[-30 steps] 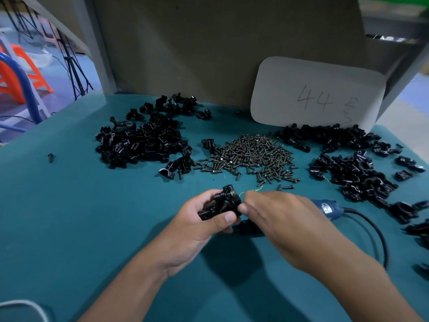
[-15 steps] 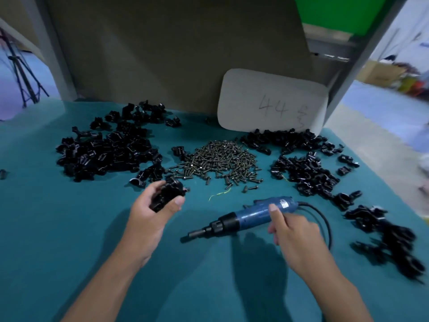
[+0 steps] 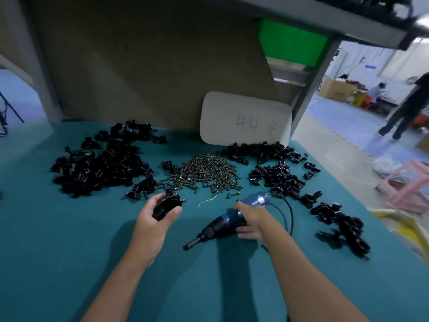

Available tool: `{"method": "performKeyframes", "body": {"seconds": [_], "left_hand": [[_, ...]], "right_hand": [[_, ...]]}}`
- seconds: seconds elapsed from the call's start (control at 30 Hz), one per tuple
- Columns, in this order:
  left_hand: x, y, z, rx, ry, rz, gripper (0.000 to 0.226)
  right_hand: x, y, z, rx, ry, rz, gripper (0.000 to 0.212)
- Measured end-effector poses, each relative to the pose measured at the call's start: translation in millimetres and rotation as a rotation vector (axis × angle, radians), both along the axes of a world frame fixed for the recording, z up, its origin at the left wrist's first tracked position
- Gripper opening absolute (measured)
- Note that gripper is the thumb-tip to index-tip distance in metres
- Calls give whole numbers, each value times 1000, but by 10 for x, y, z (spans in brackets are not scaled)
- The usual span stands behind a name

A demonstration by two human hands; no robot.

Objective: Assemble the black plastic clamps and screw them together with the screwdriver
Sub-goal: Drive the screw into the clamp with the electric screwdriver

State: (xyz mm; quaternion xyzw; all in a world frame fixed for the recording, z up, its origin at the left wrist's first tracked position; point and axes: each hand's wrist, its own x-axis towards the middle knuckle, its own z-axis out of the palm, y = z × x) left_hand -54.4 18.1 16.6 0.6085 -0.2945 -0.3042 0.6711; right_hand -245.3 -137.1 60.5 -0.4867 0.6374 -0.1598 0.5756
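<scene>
My left hand (image 3: 155, 223) grips a black plastic clamp (image 3: 167, 203) with a screw sticking out of it, held just above the teal table. My right hand (image 3: 251, 220) is wrapped around the middle of the blue electric screwdriver (image 3: 228, 219), whose black tip points down-left near the mat. Its black cable (image 3: 289, 213) loops off to the right. A heap of dark screws (image 3: 205, 171) lies behind both hands.
A big pile of black clamp parts (image 3: 97, 168) lies at the left, more clamp pieces (image 3: 276, 175) at the right and a further cluster of clamps (image 3: 343, 226) near the right edge. A white card marked 44 (image 3: 245, 119) leans on the back panel. A pink stool (image 3: 408, 184) stands beyond the table.
My hands have parted: the left keeps the clamp, the right has moved to the screwdriver and closed around its body. The view has swung to the right.
</scene>
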Motion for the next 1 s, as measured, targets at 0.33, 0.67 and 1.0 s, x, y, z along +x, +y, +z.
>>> {"method": "performKeyframes", "body": {"seconds": [0.33, 0.67, 1.0], "left_hand": [[-18, 25, -1, 38, 121, -207, 53], [-116, -43, -46, -102, 385, -346, 43], [-221, -34, -41, 99, 106, -387, 47]], "right_hand": [[-242, 224, 297, -175, -910, -338, 27], [-38, 51, 493, -220, -1373, -327, 24], [21, 4, 452, -312, -1474, -379, 22]]}}
